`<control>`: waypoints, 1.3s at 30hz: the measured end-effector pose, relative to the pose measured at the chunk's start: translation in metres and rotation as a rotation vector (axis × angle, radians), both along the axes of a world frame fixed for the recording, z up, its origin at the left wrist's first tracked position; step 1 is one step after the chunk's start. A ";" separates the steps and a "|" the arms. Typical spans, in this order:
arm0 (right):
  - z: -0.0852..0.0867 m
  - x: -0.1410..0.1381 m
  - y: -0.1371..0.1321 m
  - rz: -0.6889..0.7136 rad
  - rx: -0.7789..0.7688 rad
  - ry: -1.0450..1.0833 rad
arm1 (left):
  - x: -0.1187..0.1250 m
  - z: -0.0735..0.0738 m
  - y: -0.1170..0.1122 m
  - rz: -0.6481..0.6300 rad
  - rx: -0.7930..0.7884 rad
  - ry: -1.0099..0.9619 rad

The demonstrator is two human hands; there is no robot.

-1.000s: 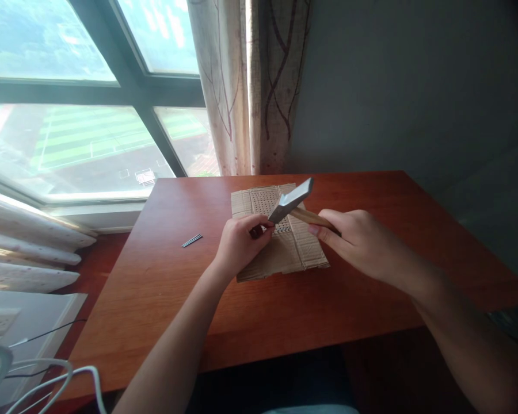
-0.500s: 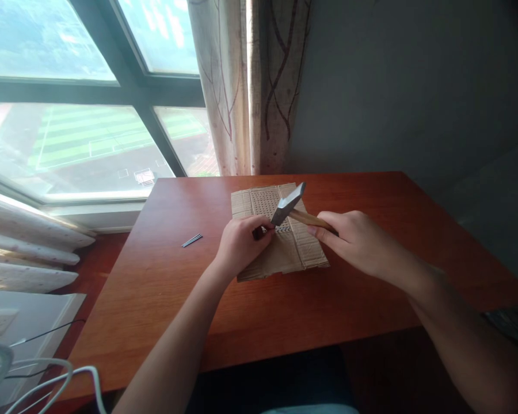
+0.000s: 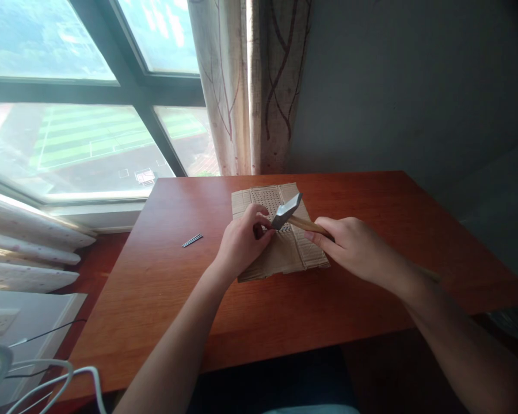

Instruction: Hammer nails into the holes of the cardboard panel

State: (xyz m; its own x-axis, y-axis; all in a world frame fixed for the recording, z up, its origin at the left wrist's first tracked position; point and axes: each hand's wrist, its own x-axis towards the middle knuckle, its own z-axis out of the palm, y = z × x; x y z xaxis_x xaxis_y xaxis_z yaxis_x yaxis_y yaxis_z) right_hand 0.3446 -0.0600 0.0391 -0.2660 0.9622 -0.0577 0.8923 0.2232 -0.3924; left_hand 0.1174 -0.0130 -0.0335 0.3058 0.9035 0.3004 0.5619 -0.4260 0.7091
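Note:
My right hand (image 3: 349,247) is wrapped round the wooden handle of a hammer (image 3: 287,211). Its grey metal head is low over a sheet of brown cardboard (image 3: 280,256), close beside the fingertips of my left hand (image 3: 245,236). That left hand rests on the cardboard with fingers curled and thumb and fingertips near each other. Whatever they pinch is hidden or too small to make out. Rows of small dark holes mark the cardboard's middle, partly covered by the hammer and left hand.
Several thin metal rods, perhaps nails (image 3: 192,240), lie left of the cardboard on the reddish wooden table (image 3: 155,299). A window (image 3: 90,138) and curtain (image 3: 242,86) stand behind. White cables (image 3: 69,368) hang at lower left. A light stick-like end (image 3: 427,273) shows beyond my right forearm.
The hammer head has come down slightly and tilted flatter, with my right hand a little lower. My left index finger has lifted and the fingers have loosened somewhat.

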 end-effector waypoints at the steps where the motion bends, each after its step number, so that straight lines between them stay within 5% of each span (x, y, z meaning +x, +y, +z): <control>1: -0.001 0.000 0.000 0.003 -0.004 -0.020 | 0.000 0.000 0.000 -0.001 0.005 0.006; 15: -0.008 0.000 0.000 -0.005 0.055 -0.041 | -0.001 0.000 0.000 -0.014 0.012 0.004; 23: -0.008 0.014 0.004 -0.164 0.256 0.354 | -0.002 0.000 0.002 -0.058 0.014 0.010; 30: -0.030 0.015 0.021 -0.292 0.386 0.955 | -0.003 -0.002 0.002 -0.056 0.033 0.025; 39: -0.046 0.019 0.041 -0.385 0.497 1.099 | -0.003 -0.002 0.001 -0.056 0.040 0.022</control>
State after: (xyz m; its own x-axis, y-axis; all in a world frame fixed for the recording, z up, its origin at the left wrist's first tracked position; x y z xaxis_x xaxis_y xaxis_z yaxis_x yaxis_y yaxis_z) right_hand 0.3638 -0.0189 -0.0068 0.3573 0.8420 0.4042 0.1903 0.3581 -0.9141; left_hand 0.1144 -0.0117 -0.0356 0.3627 0.8721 0.3286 0.5516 -0.4851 0.6786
